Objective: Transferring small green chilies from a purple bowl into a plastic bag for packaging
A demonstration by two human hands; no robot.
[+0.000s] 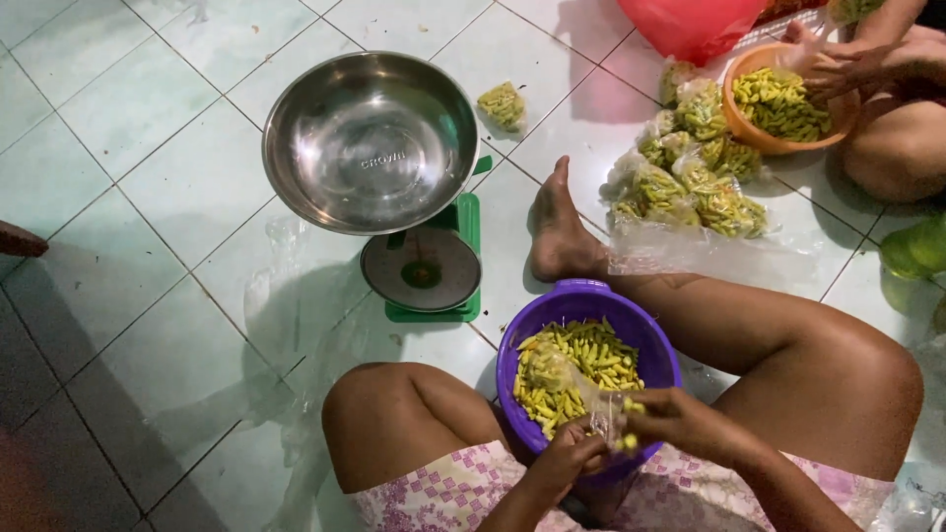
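Observation:
A purple bowl (591, 300) full of small yellow-green chillies (572, 369) rests between my legs on the tiled floor. Over its near rim both hands work a small clear plastic bag (603, 414). My left hand (564, 461) pinches the bag's mouth from the left. My right hand (680, 424) grips its other side, with a few chillies at the fingertips. My right foot stretches out past the bowl.
A green kitchen scale (426, 271) with a steel pan (371, 143) stands ahead. Several filled bags of chillies (690, 182) lie at right, one more (503, 103) beyond the scale. Another person's hands (838, 64) reach into an orange bowl (749, 133). A red plastic bag (690, 25) sits at the top.

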